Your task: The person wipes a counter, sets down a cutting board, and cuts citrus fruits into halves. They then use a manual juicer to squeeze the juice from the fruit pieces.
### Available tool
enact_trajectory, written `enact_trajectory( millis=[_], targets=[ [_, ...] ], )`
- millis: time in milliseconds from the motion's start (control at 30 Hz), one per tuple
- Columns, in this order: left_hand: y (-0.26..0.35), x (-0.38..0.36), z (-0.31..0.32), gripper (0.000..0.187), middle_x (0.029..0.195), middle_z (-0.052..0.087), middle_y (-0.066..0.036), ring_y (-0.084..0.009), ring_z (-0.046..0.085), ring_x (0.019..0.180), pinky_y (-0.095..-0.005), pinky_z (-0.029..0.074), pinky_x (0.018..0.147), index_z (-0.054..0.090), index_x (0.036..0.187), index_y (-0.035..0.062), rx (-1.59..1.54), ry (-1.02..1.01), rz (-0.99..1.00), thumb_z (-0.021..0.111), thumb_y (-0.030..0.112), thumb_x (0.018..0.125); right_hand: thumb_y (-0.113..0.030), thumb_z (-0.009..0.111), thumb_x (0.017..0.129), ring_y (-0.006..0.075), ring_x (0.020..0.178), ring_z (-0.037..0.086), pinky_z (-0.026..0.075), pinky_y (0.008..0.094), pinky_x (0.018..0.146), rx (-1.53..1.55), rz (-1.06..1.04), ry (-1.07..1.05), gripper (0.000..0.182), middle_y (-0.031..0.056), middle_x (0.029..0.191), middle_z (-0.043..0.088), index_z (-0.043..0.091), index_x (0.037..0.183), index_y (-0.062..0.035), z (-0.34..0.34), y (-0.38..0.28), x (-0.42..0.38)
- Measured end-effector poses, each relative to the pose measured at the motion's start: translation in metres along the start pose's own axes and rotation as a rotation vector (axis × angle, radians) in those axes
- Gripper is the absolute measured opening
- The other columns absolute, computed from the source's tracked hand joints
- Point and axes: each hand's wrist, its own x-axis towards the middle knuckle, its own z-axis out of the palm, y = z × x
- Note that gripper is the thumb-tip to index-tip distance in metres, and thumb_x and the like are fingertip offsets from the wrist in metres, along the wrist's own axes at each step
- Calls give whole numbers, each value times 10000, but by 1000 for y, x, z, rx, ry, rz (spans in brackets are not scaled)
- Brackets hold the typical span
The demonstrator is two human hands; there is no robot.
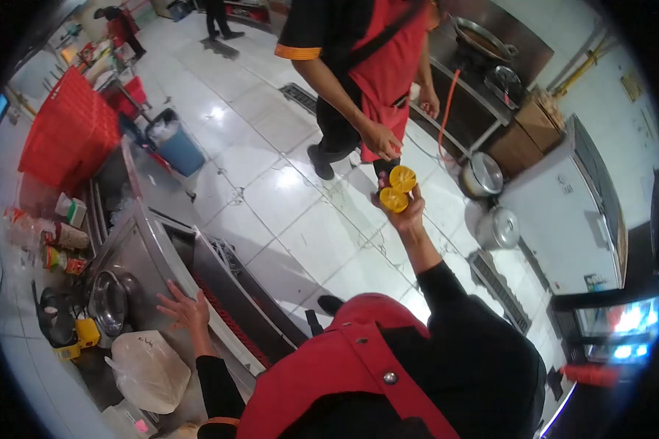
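My right hand (412, 217) is stretched forward over the floor, its fingers curled round two cut orange halves. One orange half (403, 178) lies just beyond the other orange half (394, 200), and both show their yellow cut faces upward. My left hand (186, 310) is out to the side with fingers spread, holding nothing, above the edge of a metal counter (143, 252). Near it are a tied plastic bag (150, 372) with pale contents and a steel bowl (108, 304). A co-worker's hand (381, 141) hangs just past the orange halves, apart from them.
A co-worker in a red apron (388, 80) stands directly ahead. Red crates (69, 132) and a blue bin (176, 146) are at the left. Metal pots (498, 228), a white freezer (564, 212) and a stove with a wok (483, 38) line the right. Floor drain grates (499, 293) cross the tiles.
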Motion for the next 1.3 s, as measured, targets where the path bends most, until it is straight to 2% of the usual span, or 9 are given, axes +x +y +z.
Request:
enact_trajectory(
  millis=[367, 533, 667, 967, 1033, 1100, 1167, 1200, 1300],
  targets=[
    [-9, 12, 18, 865, 1460, 11, -212, -453, 35, 1329, -762, 202, 845, 80, 1420, 321, -6, 80, 20, 650, 309, 768, -437, 259, 915, 271, 796, 608, 499, 412, 679, 50, -311, 144, 443, 186, 1108, 578, 495, 1169, -162, -48, -60, -42],
    [-6, 13, 20, 864, 1461, 17, -213, -450, 36, 1331, -754, 197, 865, 81, 1418, 322, -13, 49, -31, 651, 316, 769, -411, 223, 932, 322, 970, 570, 496, 436, 811, 57, -416, 400, 482, 166, 1120, 557, 450, 1204, -84, -61, -62, -69],
    [-6, 14, 18, 854, 1461, 27, -212, -444, 31, 1334, -751, 184, 878, 84, 1417, 324, -22, 14, -62, 646, 326, 773, -415, 264, 908, 342, 1081, 494, 455, 487, 837, 67, -400, 343, 455, 160, 1209, 462, 382, 1257, -148, -100, -83, -66],
    [-7, 9, 17, 839, 1455, 38, -223, -443, 36, 1333, -747, 184, 880, 97, 1418, 307, -26, 14, -45, 637, 343, 778, -413, 275, 887, 297, 955, 511, 456, 463, 704, 49, -377, 255, 419, 125, 1103, 490, 428, 1195, -174, -72, -112, -103],
    [-10, 11, 19, 839, 1453, 47, -225, -443, 42, 1333, -747, 183, 879, 96, 1419, 305, -16, 18, -43, 636, 347, 778, -399, 279, 870, 296, 954, 507, 395, 522, 718, 80, -368, 99, 399, 101, 1098, 506, 435, 1149, -160, -80, -126, -104],
    [-8, 10, 17, 839, 1452, 57, -227, -442, 48, 1333, -747, 183, 879, 96, 1420, 303, -4, 23, -39, 635, 351, 779, -397, 287, 848, 297, 970, 507, 404, 517, 726, 57, -414, 217, 431, 109, 1078, 520, 433, 1161, -139, -90, -142, -101],
    [-5, 5, 10, 836, 1451, 73, -227, -439, 63, 1333, -746, 182, 880, 102, 1421, 300, -14, 1, -65, 634, 360, 779, -402, 297, 847, 306, 967, 516, 415, 505, 733, 82, -494, 175, 465, 116, 1104, 515, 428, 1187, -112, -114, -159, -94],
    [-6, 8, 13, 836, 1451, 73, -227, -439, 63, 1333, -746, 182, 880, 102, 1421, 300, -15, 3, -64, 634, 360, 779, -369, 296, 854, 293, 1012, 547, 473, 412, 813, 79, -509, 298, 471, 105, 1067, 549, 453, 1179, -66, -86, -153, -108],
    [-11, 12, 21, 837, 1451, 79, -224, -434, 67, 1333, -743, 180, 884, 103, 1421, 300, -18, 22, -51, 636, 364, 779, -344, 312, 855, 293, 1030, 543, 465, 429, 854, 113, -517, 242, 452, 114, 1107, 547, 465, 1174, -63, -97, -161, -115]
  ],
)
